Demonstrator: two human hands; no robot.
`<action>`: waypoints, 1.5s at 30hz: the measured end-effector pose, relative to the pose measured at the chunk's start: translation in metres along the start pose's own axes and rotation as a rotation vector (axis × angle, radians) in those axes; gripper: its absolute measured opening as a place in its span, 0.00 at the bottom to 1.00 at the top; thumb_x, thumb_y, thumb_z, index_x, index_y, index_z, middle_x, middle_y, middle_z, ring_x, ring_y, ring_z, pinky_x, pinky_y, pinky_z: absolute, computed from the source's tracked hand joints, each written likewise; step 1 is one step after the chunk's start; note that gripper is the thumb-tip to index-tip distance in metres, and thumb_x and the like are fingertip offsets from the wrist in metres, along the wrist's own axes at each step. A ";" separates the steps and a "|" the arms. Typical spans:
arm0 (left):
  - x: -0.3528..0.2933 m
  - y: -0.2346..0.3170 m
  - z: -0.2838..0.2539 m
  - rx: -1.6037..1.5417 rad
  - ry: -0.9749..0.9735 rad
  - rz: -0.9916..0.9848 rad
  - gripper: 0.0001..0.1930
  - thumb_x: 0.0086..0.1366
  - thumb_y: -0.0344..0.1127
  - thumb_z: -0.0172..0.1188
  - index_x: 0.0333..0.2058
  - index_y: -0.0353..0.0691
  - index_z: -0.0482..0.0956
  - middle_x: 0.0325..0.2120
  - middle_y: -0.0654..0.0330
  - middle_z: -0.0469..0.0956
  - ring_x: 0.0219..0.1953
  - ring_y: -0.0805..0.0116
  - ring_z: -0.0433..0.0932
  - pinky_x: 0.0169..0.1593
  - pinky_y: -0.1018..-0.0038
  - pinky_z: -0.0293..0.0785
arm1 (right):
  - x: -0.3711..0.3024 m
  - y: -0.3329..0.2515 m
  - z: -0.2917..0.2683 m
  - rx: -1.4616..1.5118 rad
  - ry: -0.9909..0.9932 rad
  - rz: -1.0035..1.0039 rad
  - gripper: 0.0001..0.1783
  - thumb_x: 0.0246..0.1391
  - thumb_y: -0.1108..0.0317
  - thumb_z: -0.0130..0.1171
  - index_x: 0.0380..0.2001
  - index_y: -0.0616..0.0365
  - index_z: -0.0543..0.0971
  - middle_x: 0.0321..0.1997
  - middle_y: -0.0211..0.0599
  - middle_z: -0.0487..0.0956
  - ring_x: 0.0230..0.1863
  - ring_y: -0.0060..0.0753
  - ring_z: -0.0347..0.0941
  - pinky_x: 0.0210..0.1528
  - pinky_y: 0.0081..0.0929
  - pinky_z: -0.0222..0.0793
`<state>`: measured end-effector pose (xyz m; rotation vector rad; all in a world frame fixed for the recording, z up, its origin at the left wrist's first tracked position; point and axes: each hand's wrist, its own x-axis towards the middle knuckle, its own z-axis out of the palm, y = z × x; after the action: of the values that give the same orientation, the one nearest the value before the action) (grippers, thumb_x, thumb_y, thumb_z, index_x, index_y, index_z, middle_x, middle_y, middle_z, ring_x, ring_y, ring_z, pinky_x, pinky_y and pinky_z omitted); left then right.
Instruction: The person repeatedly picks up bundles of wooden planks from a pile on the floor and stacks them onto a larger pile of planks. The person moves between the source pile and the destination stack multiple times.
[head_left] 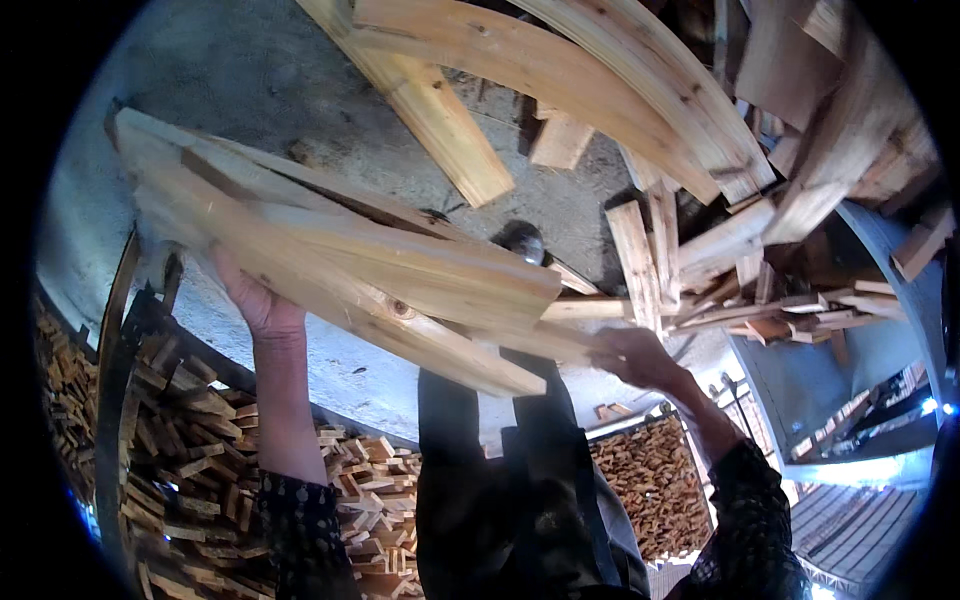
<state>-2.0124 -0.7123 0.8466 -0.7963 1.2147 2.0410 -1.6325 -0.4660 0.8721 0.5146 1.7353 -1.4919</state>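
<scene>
Several long, pale wooden planks (430,262) lie together across the middle of the view, lifted above the floor and slightly blurred at the left end. My left hand (258,295) grips the bundle from its near edge, toward the left; most of its fingers are hidden behind the wood. The nearest plank (400,310) has a dark knot. On the other side, my right hand (640,358) is closed round the narrow end of a wooden piece (572,342) that runs under the bundle.
Curved boards (560,70) and a straight board (450,130) lie ahead on the concrete floor (250,60). A heap of offcuts (840,130) rises at the right, by a blue-grey metal bin (810,385). Small wood blocks (200,470) are piled at the lower left, with more wood pieces (650,480) behind my legs.
</scene>
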 end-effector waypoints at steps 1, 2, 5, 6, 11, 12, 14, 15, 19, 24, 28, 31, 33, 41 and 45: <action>-0.001 -0.014 0.005 -0.082 -0.060 -0.078 0.27 0.57 0.53 0.52 0.51 0.44 0.65 0.49 0.61 0.67 0.50 0.63 0.66 0.54 0.61 0.62 | -0.020 0.001 0.002 0.115 -0.036 0.072 0.15 0.48 0.56 0.54 0.32 0.57 0.71 0.23 0.47 0.73 0.27 0.48 0.72 0.30 0.36 0.66; -0.003 -0.028 0.010 -0.044 -0.019 -0.050 0.27 0.57 0.53 0.51 0.51 0.44 0.64 0.49 0.61 0.67 0.50 0.63 0.66 0.54 0.62 0.62 | -0.039 0.001 0.005 0.230 -0.068 0.146 0.15 0.47 0.56 0.55 0.31 0.57 0.70 0.21 0.47 0.73 0.25 0.50 0.71 0.28 0.35 0.65; -0.002 -0.048 0.031 0.232 0.092 0.109 0.29 0.58 0.49 0.51 0.54 0.40 0.58 0.52 0.57 0.62 0.52 0.61 0.61 0.57 0.63 0.56 | -0.131 0.027 0.024 0.173 -0.075 0.464 0.15 0.45 0.60 0.59 0.33 0.58 0.74 0.24 0.45 0.75 0.25 0.37 0.69 0.31 0.32 0.65; 0.020 -0.041 0.010 0.415 0.097 0.247 0.28 0.59 0.51 0.48 0.54 0.41 0.59 0.52 0.57 0.62 0.52 0.61 0.62 0.56 0.62 0.58 | -0.180 0.045 0.032 -0.074 0.031 0.416 0.13 0.43 0.62 0.61 0.30 0.58 0.75 0.24 0.43 0.75 0.25 0.35 0.70 0.30 0.31 0.66; 0.065 0.051 -0.006 0.594 0.262 0.440 0.36 0.55 0.58 0.42 0.56 0.39 0.55 0.56 0.51 0.55 0.57 0.52 0.55 0.58 0.48 0.52 | -0.276 0.060 -0.003 0.597 0.151 0.858 0.15 0.44 0.64 0.59 0.33 0.65 0.74 0.28 0.28 0.76 0.30 0.19 0.70 0.32 0.19 0.67; 0.062 0.053 0.011 0.580 0.289 0.451 0.33 0.57 0.55 0.43 0.56 0.39 0.56 0.54 0.51 0.57 0.56 0.53 0.57 0.57 0.49 0.54 | -0.262 0.046 -0.009 0.694 0.172 0.902 0.15 0.45 0.64 0.57 0.34 0.64 0.74 0.28 0.29 0.76 0.29 0.20 0.71 0.32 0.19 0.68; 0.055 0.050 0.024 0.577 0.296 0.432 0.30 0.58 0.53 0.42 0.55 0.40 0.57 0.51 0.51 0.61 0.55 0.55 0.60 0.56 0.52 0.58 | -0.239 0.037 -0.018 0.897 0.189 0.938 0.15 0.46 0.63 0.55 0.34 0.64 0.74 0.29 0.31 0.76 0.29 0.22 0.71 0.32 0.19 0.68; 0.050 0.049 0.020 0.588 0.273 0.393 0.30 0.58 0.53 0.42 0.54 0.40 0.58 0.50 0.51 0.61 0.54 0.56 0.61 0.55 0.54 0.58 | -0.239 0.038 -0.015 1.034 0.163 0.867 0.18 0.46 0.63 0.56 0.38 0.64 0.73 0.32 0.32 0.75 0.31 0.23 0.71 0.35 0.21 0.68; 0.039 0.033 -0.015 0.592 0.184 0.238 0.28 0.59 0.54 0.41 0.52 0.40 0.60 0.47 0.54 0.64 0.49 0.59 0.65 0.53 0.59 0.62 | -0.224 -0.002 -0.011 1.257 0.237 0.585 0.30 0.42 0.60 0.59 0.48 0.66 0.66 0.41 0.38 0.73 0.39 0.27 0.71 0.40 0.24 0.68; -0.028 -0.020 0.029 0.455 0.064 -0.030 0.31 0.58 0.56 0.42 0.54 0.40 0.58 0.49 0.56 0.63 0.51 0.61 0.63 0.53 0.63 0.60 | -0.178 -0.080 -0.048 1.007 0.295 0.313 0.31 0.41 0.62 0.61 0.49 0.65 0.65 0.40 0.37 0.74 0.41 0.28 0.70 0.43 0.26 0.67; -0.055 -0.050 0.043 0.226 0.062 -0.230 0.27 0.57 0.48 0.48 0.51 0.39 0.61 0.47 0.56 0.66 0.49 0.62 0.65 0.52 0.65 0.63 | -0.134 -0.094 -0.089 0.392 0.426 0.250 0.30 0.39 0.67 0.62 0.47 0.63 0.66 0.39 0.41 0.75 0.40 0.29 0.71 0.43 0.26 0.68; -0.053 -0.071 0.056 0.120 0.062 -0.267 0.27 0.54 0.46 0.53 0.50 0.39 0.63 0.45 0.57 0.68 0.47 0.63 0.67 0.51 0.65 0.64 | -0.058 -0.115 -0.146 0.113 0.539 0.127 0.29 0.39 0.67 0.62 0.47 0.62 0.66 0.40 0.44 0.75 0.43 0.29 0.71 0.45 0.28 0.67; -0.040 -0.088 0.072 0.066 0.024 -0.279 0.27 0.53 0.45 0.55 0.50 0.39 0.63 0.45 0.57 0.68 0.47 0.63 0.67 0.50 0.65 0.64 | -0.008 -0.122 -0.177 0.015 0.579 0.042 0.28 0.39 0.68 0.61 0.46 0.63 0.67 0.40 0.46 0.75 0.44 0.31 0.71 0.46 0.30 0.66; 0.061 -0.165 0.083 0.016 -0.068 -0.243 0.28 0.50 0.45 0.60 0.48 0.38 0.65 0.42 0.58 0.70 0.45 0.63 0.69 0.50 0.65 0.65 | 0.123 -0.071 -0.216 -0.635 0.738 -0.205 0.34 0.37 0.66 0.62 0.50 0.63 0.64 0.53 0.50 0.63 0.52 0.47 0.62 0.52 0.33 0.59; 0.082 -0.189 0.063 -0.067 -0.123 -0.322 0.31 0.48 0.44 0.63 0.49 0.39 0.64 0.43 0.59 0.70 0.46 0.63 0.68 0.50 0.66 0.65 | 0.172 -0.076 -0.224 -0.849 0.969 -0.175 0.46 0.34 0.56 0.65 0.55 0.65 0.56 0.57 0.53 0.59 0.56 0.51 0.58 0.56 0.36 0.54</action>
<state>-1.9304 -0.5670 0.7107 -0.8267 0.8902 1.8436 -1.8600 -0.2997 0.7918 0.6660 2.9724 -0.4231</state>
